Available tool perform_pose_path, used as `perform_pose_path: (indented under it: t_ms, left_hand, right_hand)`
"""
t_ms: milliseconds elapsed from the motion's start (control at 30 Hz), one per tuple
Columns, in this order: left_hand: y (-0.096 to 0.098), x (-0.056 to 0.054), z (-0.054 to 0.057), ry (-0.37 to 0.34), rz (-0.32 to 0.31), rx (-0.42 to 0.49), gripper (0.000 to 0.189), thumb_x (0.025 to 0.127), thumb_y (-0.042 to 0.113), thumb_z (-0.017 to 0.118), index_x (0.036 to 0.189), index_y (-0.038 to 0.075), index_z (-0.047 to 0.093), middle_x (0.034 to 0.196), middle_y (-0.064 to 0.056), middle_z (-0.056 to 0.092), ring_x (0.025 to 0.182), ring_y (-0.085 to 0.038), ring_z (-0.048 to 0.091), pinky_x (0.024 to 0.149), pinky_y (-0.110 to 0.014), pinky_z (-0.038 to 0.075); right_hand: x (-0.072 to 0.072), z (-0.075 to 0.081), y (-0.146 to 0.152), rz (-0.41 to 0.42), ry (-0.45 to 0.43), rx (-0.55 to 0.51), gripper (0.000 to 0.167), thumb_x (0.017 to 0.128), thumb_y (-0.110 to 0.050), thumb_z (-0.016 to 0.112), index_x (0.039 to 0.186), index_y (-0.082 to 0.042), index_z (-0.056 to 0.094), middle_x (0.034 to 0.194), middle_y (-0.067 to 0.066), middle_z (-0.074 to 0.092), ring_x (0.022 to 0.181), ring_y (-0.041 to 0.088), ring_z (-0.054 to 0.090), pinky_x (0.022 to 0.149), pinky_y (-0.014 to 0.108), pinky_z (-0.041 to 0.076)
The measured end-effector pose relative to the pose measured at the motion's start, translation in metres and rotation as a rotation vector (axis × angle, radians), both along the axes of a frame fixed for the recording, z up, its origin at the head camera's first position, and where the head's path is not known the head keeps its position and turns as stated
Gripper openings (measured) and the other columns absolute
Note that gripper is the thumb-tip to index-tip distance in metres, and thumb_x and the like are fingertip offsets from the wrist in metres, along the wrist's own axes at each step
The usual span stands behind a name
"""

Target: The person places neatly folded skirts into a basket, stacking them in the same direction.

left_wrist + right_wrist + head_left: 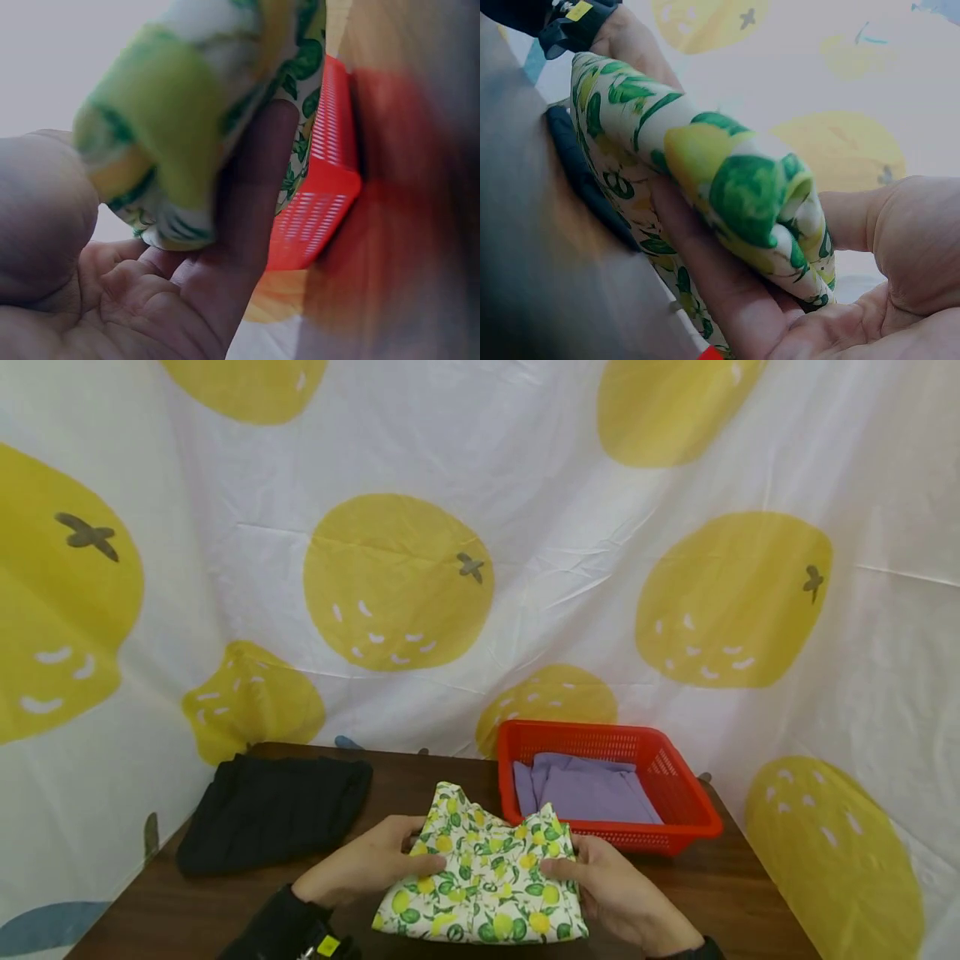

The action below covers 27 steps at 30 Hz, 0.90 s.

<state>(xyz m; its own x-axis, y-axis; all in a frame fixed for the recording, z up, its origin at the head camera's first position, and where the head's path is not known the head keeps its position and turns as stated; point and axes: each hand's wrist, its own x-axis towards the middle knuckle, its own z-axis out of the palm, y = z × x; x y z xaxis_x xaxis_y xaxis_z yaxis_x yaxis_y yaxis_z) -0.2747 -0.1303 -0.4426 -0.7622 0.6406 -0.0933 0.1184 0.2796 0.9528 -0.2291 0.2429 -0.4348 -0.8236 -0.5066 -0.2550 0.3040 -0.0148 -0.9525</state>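
Observation:
A folded white cloth with a lemon and leaf print [487,885] is held up between both hands over the front of the table. My left hand [375,864] grips its left side, thumb on top and fingers underneath. On the opposite side my right hand [615,889] holds it the same way, thumb on the upper face. In the left wrist view the fingers [255,187] reach under the folded cloth edge. The right wrist view shows the rolled layers of the printed cloth [727,180] between thumb and fingers.
A red plastic basket [682,839] stands behind the right hand, with folded lavender cloth [592,793] inside. Folded black cloth [273,810] lies at the left on the dark wooden table [420,777]. A lemon-print curtain [555,568] hangs around the back and sides.

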Motion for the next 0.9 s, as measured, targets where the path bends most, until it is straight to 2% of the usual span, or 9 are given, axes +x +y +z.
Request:
perform_pose_path:
  t_ms: [200,267,333,433,467,533,633,767,900]
  left_hand:
    - [0.001,-0.003,0.025,0.076,0.006,-0.018,0.043,0.12,0.031,0.071,0.157,0.01,0.067,0.124,-0.007,0.081,0.101,-0.02,0.075,0.09,-0.032,0.057]
    - [0.002,-0.004,0.032,0.102,0.01,-0.024,0.039,0.12,0.031,0.07,0.153,0.01,0.069,0.111,-0.004,0.077,0.089,-0.017,0.068,0.085,-0.03,0.054]
    - [0.003,-0.005,0.04,0.12,0.013,-0.029,0.035,0.12,0.032,0.071,0.147,0.01,0.071,0.102,-0.002,0.073,0.083,-0.017,0.062,0.082,-0.03,0.051]
    - [0.006,-0.005,0.048,0.136,0.025,-0.034,0.034,0.119,0.034,0.072,0.142,0.01,0.072,0.098,-0.002,0.072,0.082,-0.016,0.065,0.082,-0.029,0.053]
    - [0.006,-0.006,0.051,0.125,0.029,-0.025,0.035,0.119,0.035,0.072,0.144,0.01,0.071,0.1,-0.003,0.074,0.083,-0.017,0.069,0.081,-0.029,0.056]
    - [0.007,-0.006,0.055,0.103,0.033,-0.002,0.04,0.119,0.034,0.071,0.152,0.011,0.069,0.113,-0.007,0.082,0.094,-0.02,0.079,0.085,-0.031,0.062]
    - [0.01,-0.007,0.061,0.074,0.044,0.03,0.049,0.12,0.033,0.071,0.163,0.012,0.063,0.125,-0.011,0.085,0.1,-0.024,0.085,0.087,-0.033,0.068]
    - [0.017,-0.013,0.064,0.073,0.046,0.046,0.053,0.119,0.033,0.072,0.167,0.012,0.06,0.132,-0.012,0.085,0.105,-0.024,0.086,0.089,-0.034,0.07]
    - [0.028,-0.025,0.061,0.09,0.03,0.067,0.052,0.12,0.029,0.071,0.167,0.012,0.059,0.138,-0.013,0.083,0.109,-0.023,0.086,0.092,-0.035,0.07]
  right_hand:
    - [-0.003,0.023,0.002,0.032,0.038,-0.035,0.068,0.122,-0.022,0.064,0.175,0.009,0.034,0.145,0.015,0.081,0.125,0.024,0.085,0.103,0.044,0.071]
    - [-0.004,0.03,0.003,0.027,0.048,-0.042,0.07,0.122,-0.022,0.064,0.176,0.009,0.032,0.147,0.015,0.08,0.127,0.025,0.084,0.104,0.045,0.071]
    - [-0.005,0.036,0.003,0.021,0.06,-0.039,0.072,0.122,-0.022,0.065,0.176,0.009,0.03,0.148,0.015,0.079,0.129,0.026,0.084,0.106,0.045,0.07]
    - [-0.006,0.044,0.004,0.02,0.076,-0.037,0.074,0.121,-0.022,0.065,0.178,0.007,0.027,0.149,0.015,0.079,0.129,0.026,0.084,0.106,0.046,0.07]
    - [-0.007,0.046,0.005,0.023,0.083,-0.038,0.075,0.121,-0.021,0.065,0.178,0.006,0.025,0.149,0.015,0.079,0.129,0.026,0.084,0.106,0.046,0.07]
    - [-0.008,0.05,0.007,0.029,0.104,-0.039,0.076,0.122,-0.021,0.065,0.18,0.004,0.022,0.149,0.014,0.079,0.128,0.026,0.084,0.105,0.045,0.07]
    - [-0.011,0.056,0.012,0.032,0.148,-0.03,0.078,0.122,-0.021,0.063,0.182,0.001,0.018,0.148,0.012,0.08,0.127,0.024,0.085,0.104,0.044,0.071]
    - [-0.018,0.061,0.018,0.012,0.207,0.01,0.079,0.122,-0.022,0.063,0.182,0.0,0.018,0.145,0.009,0.082,0.122,0.022,0.086,0.103,0.042,0.071]
    - [-0.029,0.062,0.025,-0.041,0.236,0.07,0.078,0.121,-0.023,0.066,0.182,-0.003,0.023,0.139,0.008,0.084,0.109,0.017,0.087,0.097,0.036,0.072]
